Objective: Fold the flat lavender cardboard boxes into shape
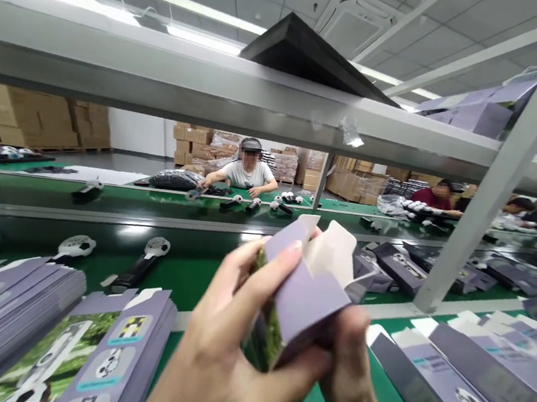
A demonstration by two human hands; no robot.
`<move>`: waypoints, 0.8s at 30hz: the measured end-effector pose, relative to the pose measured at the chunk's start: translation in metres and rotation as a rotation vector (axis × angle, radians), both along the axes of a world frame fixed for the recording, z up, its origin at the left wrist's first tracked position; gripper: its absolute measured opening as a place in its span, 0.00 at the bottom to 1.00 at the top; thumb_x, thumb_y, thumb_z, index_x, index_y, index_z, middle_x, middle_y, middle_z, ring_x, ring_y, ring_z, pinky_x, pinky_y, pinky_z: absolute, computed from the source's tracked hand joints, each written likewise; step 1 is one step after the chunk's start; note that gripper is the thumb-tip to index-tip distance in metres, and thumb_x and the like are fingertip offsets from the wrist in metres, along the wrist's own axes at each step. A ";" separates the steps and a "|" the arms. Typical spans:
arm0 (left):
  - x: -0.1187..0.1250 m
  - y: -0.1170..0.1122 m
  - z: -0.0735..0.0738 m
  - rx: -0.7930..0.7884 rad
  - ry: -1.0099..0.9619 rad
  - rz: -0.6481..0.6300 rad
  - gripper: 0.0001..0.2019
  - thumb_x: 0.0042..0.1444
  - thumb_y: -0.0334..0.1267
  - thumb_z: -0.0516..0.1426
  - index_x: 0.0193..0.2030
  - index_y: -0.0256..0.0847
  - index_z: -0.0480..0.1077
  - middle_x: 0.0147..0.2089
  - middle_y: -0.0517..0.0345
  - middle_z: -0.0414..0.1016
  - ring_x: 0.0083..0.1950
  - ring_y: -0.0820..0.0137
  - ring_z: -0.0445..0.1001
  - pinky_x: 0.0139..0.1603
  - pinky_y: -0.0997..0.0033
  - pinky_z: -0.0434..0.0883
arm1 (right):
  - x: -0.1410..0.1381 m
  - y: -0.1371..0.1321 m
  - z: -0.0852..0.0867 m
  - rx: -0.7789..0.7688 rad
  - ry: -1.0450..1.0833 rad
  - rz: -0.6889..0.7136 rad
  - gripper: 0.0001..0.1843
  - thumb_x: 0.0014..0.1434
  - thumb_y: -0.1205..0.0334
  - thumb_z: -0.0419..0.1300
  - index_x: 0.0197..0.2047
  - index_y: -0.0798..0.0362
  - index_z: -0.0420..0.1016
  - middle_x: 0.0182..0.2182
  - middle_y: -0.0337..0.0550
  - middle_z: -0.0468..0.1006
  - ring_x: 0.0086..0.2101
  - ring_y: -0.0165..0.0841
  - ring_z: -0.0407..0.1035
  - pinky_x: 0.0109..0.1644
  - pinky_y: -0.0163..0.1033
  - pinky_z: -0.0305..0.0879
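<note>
And there it was, up over the line: a lavender printed carton [305, 288], folded into a tube and held clear above the green conveyor belt [202, 283]. The left hand [230, 331] was curled closely round it, its fingers [282, 255] pressed along the upper panel, while the right hand [349, 369] closed narrowly on the lower end. Neither hand was spread wide; both were holding the carton. It looked like a light thing, thin card, stiff across its flat panels but easily creased at the cream flaps [333, 249], so the panels and folded edges looked the safest places to grip. Its long axis tilted steeply, with the open, flapped end pointing up and away from the person. A green picture showed on the side nearest the left palm. Flat stacks of printed cartons [14, 289] lay to the left, more flat cartons [465, 381] to the right, and soccer-patterned toys [139, 264] sat on the belt. Across the line, a co-worker [247, 173] worked with both hands.
</note>
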State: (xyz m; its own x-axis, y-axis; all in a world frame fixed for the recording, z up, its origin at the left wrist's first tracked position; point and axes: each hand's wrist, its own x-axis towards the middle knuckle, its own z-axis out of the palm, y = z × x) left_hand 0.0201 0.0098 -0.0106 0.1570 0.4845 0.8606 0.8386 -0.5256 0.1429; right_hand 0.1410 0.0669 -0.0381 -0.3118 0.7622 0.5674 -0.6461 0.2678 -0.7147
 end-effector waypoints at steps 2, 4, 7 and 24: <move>-0.006 -0.002 0.001 0.035 0.018 0.021 0.16 0.61 0.51 0.61 0.53 0.53 0.69 0.65 0.61 0.61 0.64 0.71 0.69 0.59 0.80 0.73 | 0.003 -0.003 0.003 -0.004 0.026 0.104 0.54 0.49 0.25 0.64 0.71 0.44 0.58 0.59 0.49 0.72 0.63 0.53 0.62 0.64 0.53 0.66; -0.013 -0.002 0.002 0.037 0.060 -0.009 0.13 0.59 0.48 0.62 0.47 0.49 0.68 0.66 0.60 0.59 0.64 0.72 0.68 0.58 0.82 0.72 | 0.006 -0.009 0.009 0.002 0.042 0.212 0.49 0.51 0.29 0.66 0.68 0.44 0.62 0.58 0.48 0.73 0.59 0.54 0.66 0.57 0.52 0.72; -0.017 -0.001 0.005 0.060 0.158 -0.124 0.24 0.63 0.48 0.60 0.62 0.47 0.62 0.70 0.56 0.56 0.68 0.71 0.62 0.64 0.80 0.66 | 0.008 -0.019 0.015 -0.118 -0.072 0.061 0.36 0.55 0.35 0.65 0.61 0.44 0.71 0.56 0.46 0.74 0.55 0.51 0.69 0.55 0.50 0.72; -0.029 -0.015 0.002 -0.042 -0.275 -0.341 0.24 0.58 0.53 0.65 0.55 0.54 0.61 0.61 0.52 0.63 0.61 0.58 0.70 0.62 0.60 0.75 | -0.011 -0.012 -0.010 0.526 -0.023 -0.559 0.08 0.63 0.69 0.63 0.42 0.45 0.76 0.56 0.40 0.66 0.49 0.34 0.72 0.47 0.33 0.71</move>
State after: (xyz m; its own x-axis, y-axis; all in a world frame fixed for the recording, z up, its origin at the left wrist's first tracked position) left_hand -0.0084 -0.0049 -0.0084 0.0816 0.4803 0.8733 0.5462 -0.7545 0.3639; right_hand 0.1299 0.0548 -0.0478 0.0244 0.4419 0.8967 -0.3008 0.8587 -0.4149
